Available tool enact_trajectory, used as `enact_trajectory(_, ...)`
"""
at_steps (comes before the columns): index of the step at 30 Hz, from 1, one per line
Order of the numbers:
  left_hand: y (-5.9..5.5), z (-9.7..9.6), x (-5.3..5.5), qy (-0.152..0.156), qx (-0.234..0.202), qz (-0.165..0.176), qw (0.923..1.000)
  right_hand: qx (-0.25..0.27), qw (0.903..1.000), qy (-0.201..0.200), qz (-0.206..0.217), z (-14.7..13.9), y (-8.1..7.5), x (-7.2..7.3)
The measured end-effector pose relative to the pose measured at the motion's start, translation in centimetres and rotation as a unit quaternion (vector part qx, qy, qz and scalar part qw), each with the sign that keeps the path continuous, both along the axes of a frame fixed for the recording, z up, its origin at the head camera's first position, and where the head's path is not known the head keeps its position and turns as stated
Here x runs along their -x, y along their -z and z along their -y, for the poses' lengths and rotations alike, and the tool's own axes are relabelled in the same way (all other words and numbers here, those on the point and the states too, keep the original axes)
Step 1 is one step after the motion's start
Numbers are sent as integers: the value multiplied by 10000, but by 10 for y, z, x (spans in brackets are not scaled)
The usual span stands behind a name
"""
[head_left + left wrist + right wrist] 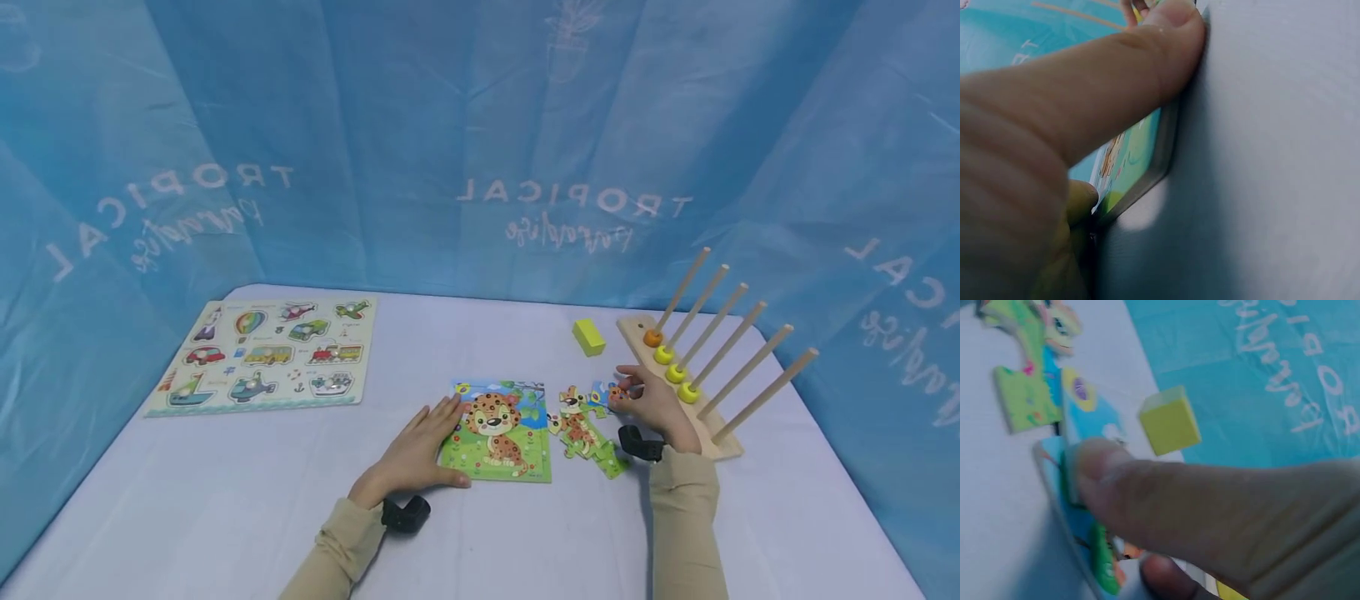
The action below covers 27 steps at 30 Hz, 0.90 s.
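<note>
A square leopard-cub picture board (510, 433) lies flat on the table in the head view. My left hand (420, 446) rests at its left side, fingers extended along the edge and thumb at the lower left corner. The left wrist view shows that thumb (1116, 69) beside the board's thick edge (1163, 140). Right of the board lies a cluster of loose jigsaw pieces (581, 429) with leopard and grass print. At the cluster's right, my right hand (652, 400) pinches a blue jigsaw piece with a yellow corner (1079, 394); its fingertips are partly hidden.
A yellow block (588, 337) sits behind the loose pieces. To the right stands a wooden peg rack (716, 433) with tall upright pegs and several beads. A vehicle peg-puzzle board (262, 358) lies at the back left. Blue printed curtains (480, 125) surround the white table.
</note>
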<state>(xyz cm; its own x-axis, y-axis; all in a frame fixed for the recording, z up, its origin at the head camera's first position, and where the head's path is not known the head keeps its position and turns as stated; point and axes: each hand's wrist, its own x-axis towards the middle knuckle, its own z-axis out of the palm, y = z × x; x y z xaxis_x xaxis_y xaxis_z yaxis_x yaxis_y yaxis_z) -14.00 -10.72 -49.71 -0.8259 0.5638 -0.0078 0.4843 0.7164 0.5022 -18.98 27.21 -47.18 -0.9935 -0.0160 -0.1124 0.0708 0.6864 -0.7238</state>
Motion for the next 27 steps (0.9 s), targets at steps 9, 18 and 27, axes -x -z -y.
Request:
enact_trajectory(9,0,0,0,-30,47,37,10000,-414,9991,20,73,4,-1,-1)
enact_trajectory(18,0,-1,1,-26,60,74,10000,678,9976,121,66,16,0,4)
enact_trajectory(27,0,0,-1,-43,35,23,10000,2483,9660,-524,489,73,4,12)
